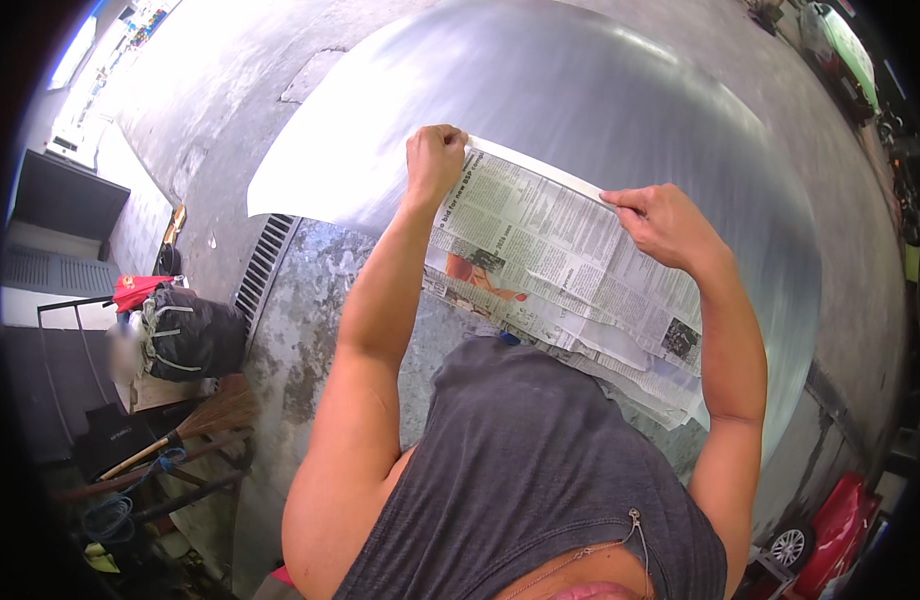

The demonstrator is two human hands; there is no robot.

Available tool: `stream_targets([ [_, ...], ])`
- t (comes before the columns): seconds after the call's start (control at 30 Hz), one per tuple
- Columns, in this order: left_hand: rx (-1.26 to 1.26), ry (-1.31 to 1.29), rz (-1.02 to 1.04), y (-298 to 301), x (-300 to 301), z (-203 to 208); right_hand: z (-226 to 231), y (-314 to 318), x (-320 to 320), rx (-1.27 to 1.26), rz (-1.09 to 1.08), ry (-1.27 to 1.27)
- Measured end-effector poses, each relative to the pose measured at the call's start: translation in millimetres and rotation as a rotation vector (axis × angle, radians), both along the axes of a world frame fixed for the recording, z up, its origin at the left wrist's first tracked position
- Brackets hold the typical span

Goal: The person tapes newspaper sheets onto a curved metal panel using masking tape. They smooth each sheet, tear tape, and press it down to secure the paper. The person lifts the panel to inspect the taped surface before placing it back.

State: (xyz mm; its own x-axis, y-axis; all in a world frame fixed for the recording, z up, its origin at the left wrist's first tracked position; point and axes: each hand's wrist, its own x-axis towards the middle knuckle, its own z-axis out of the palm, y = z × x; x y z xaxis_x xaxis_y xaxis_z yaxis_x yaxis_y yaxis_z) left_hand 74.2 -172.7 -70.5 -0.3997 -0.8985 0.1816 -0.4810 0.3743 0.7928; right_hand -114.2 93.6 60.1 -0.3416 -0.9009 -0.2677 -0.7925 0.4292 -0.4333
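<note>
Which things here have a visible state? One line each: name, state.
Newspaper: spread out, lower edges uneven
Left hand: fingers curled at newspaper's upper-left corner
Right hand: index finger extended to newspaper's top edge
Metal sheet: partly covered by newspaper
Broom: slanted
Blue cord: coiled

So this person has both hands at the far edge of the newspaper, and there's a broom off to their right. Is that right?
Not quite: the broom is off to the person's left, as the head view shows. The left hand and right hand are indeed at the far edge of the newspaper.
</note>
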Motion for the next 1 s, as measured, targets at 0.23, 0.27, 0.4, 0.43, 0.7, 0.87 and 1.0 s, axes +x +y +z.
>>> stream_targets([
  [0.23,-0.030,-0.007,0.055,8,2,-14,-3,-8,-1,0.038,0.005,0.018],
  [0.27,-0.041,-0.008,0.066,9,2,-16,-4,-9,-2,0.047,-0.008,0.001],
  [0.4,-0.006,-0.003,0.094,11,-1,-19,-6,-10,-3,0.068,0.007,0.041],
  [0.43,0.006,0.005,0.104,12,-1,-19,-6,-10,-3,0.070,0.003,0.042],
  [0.7,-0.060,-0.007,0.134,20,-5,-24,-6,-11,-2,0.071,0.005,0.042],
  [0.87,-0.046,-0.010,0.146,21,-5,-23,-9,-10,-4,0.046,0.005,0.031],
  [1.0,0.006,-0.001,0.216,18,-3,-19,-17,-10,-7,0.043,-0.042,0.018],
])
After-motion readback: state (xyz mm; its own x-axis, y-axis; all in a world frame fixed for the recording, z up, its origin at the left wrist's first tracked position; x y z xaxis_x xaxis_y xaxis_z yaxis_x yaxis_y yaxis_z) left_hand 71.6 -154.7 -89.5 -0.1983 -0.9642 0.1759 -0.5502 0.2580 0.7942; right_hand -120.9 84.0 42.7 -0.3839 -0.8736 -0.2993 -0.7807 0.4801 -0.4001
